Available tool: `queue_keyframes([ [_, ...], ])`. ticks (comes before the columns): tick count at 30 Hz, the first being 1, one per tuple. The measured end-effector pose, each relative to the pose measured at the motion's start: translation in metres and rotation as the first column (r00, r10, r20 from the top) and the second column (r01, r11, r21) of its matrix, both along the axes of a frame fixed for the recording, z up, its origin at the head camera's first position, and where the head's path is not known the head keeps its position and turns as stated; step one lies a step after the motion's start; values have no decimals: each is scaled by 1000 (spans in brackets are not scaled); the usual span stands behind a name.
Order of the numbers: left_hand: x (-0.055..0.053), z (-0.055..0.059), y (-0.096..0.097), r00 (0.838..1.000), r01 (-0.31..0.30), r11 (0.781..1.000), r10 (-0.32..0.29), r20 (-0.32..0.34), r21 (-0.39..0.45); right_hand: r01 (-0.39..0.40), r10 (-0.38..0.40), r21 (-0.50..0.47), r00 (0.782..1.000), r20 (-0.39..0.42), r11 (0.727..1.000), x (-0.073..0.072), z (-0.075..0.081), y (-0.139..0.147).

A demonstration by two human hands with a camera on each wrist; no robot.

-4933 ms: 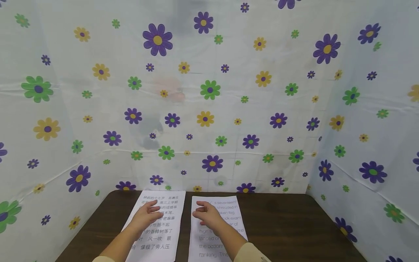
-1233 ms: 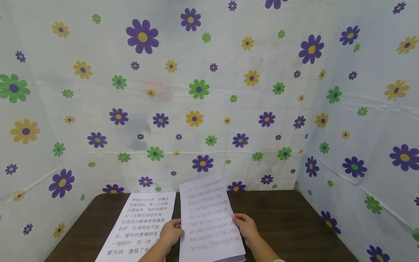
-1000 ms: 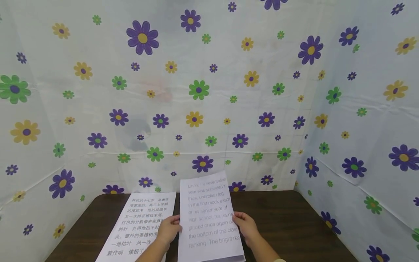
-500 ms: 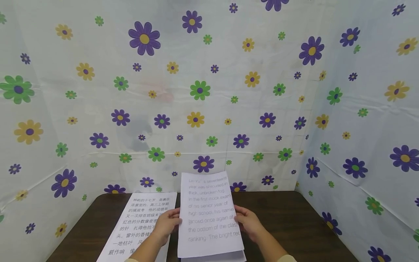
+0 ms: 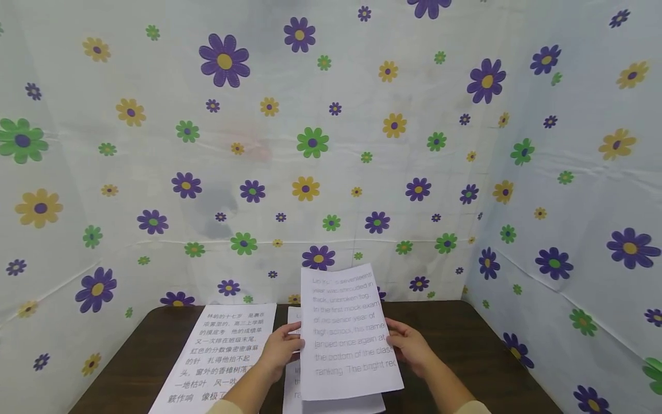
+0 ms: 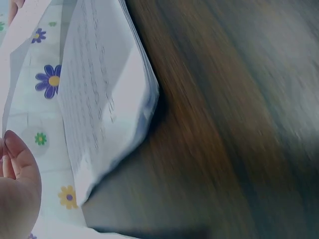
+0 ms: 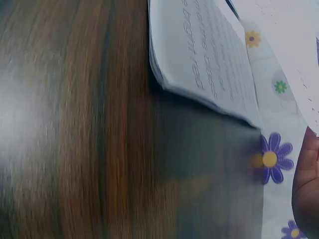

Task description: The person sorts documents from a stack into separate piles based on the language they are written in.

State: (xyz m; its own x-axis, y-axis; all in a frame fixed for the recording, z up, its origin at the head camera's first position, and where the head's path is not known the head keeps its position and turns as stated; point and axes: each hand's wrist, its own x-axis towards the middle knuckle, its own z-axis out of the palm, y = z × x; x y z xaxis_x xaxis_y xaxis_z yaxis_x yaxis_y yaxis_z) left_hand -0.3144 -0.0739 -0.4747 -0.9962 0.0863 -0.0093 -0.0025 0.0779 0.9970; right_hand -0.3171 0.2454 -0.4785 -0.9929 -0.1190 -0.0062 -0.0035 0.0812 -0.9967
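Note:
A printed sheet of paper [image 5: 346,333] with English text hangs tilted above the table, held by both my hands. My left hand [image 5: 279,348] pinches its left edge; my right hand [image 5: 411,345] pinches the right edge, thumb in front. Beneath it lies a paper stack [image 5: 292,385] with the same kind of print, mostly hidden in the head view. The left wrist view shows that stack [image 6: 104,89] with layered edges, apart from the raised sheet [image 6: 22,30]. In the right wrist view, the held sheet [image 7: 289,50] passes over the stack [image 7: 214,64], with my right hand [image 7: 306,184] at its edge.
Left of the stack, paper printed with Chinese characters [image 5: 207,362] lies flat, its lower right partly covered by my left forearm. The dark wooden table [image 5: 465,356] has rounded far corners. Flower-patterned cloth [image 5: 331,190] encloses it at the back and sides.
Both hands first hovered with loose fingers over the papers, then took the English sheet by its sides. Since half a second ago the sheet has moved right, uncovering part of the stack below.

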Motion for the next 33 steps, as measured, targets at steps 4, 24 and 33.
queue_keyframes([
  [4, -1, 3, 14, 1000, 9, 1000, -9, -6, 7, 23, -23, 17, 1000, 4, 1000, 3, 3, 15],
  [24, -5, 16, 73, 998, 53, 998, -53, -17, 43, 143, -144, 74, 990, 0, 987, 15, 12, 70],
  [33, -3, 20, 102, 998, 70, 995, -70, -5, 64, 264, -268, 133, 963, 15, 955, 22, 15, 92],
])
